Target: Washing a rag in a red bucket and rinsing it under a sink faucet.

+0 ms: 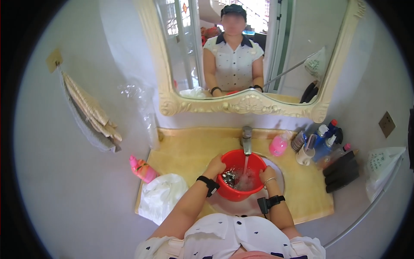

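Observation:
A red plastic basin (237,196) is held in the sink (224,206) beneath the metal faucet (246,137). Water runs from the spout into it and froths where it lands. Inside, on the left, is something dark with shiny spots (228,178); its kind cannot be made out. My left hand (216,166) grips the basin's left rim, fingers curled over it. On the opposite side, my right hand (268,175) holds the right rim. Both wrists wear black bands.
A white plastic bag (161,196) and a pink bottle (144,170) occupy the yellow counter's left end. Toward the right stand a pink soap bottle (279,144), a white mug (305,154) and several bottles. A framed mirror (246,103) hangs behind; towels (88,108) hang at left.

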